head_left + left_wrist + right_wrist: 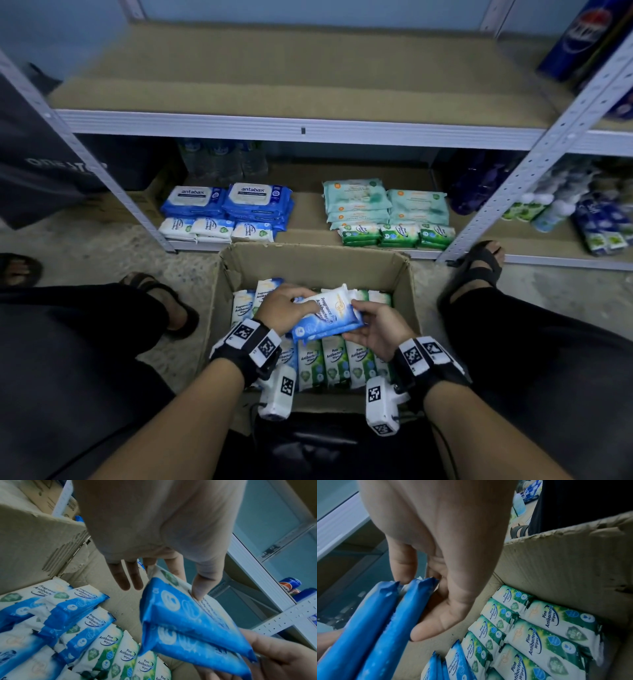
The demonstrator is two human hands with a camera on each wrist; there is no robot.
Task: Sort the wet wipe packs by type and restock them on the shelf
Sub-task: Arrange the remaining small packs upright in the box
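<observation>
- While both hands work above the open brown cardboard box (pixel 308 255), the left hand (pixel 284 310) and the right hand (pixel 380 327) share two stacked blue-and-white soft plastic packs of fragrance-free antibacterial wipes (pixel 327 313).
- The left hand holds the pair from its left end: the left wrist view shows the thumb pressed on the top pack's face, with other fingers (pixel 127 577) reaching past the far edge.
- The right hand cradles the pair from beneath and from the right, palm turned up, fingers curled round the underside; in the right wrist view the thumb sits at the packs' crimped ends.
- The held pair hangs over the middle of the box, tilted, clear of the packs below.
- Inside the box, more blue-and-white fragrance-free packs (pixel 241 305) stand on edge along the left side, and green-and-white pine antibacterial wipe packs (pixel 337 361) fill the near and right part in rows.
- On the lowest board of the grey metal shelf (pixel 301 132), beyond the box, small white-and-blue packs (pixel 214 228) lie in front of larger blue Antabax packs (pixel 257 198) at the left.
- Farther right on that board, small green packs (pixel 399 235) lie in front of pale mint-green packs (pixel 387 202).
- The wide board above them is bare brown fibreboard.
</observation>
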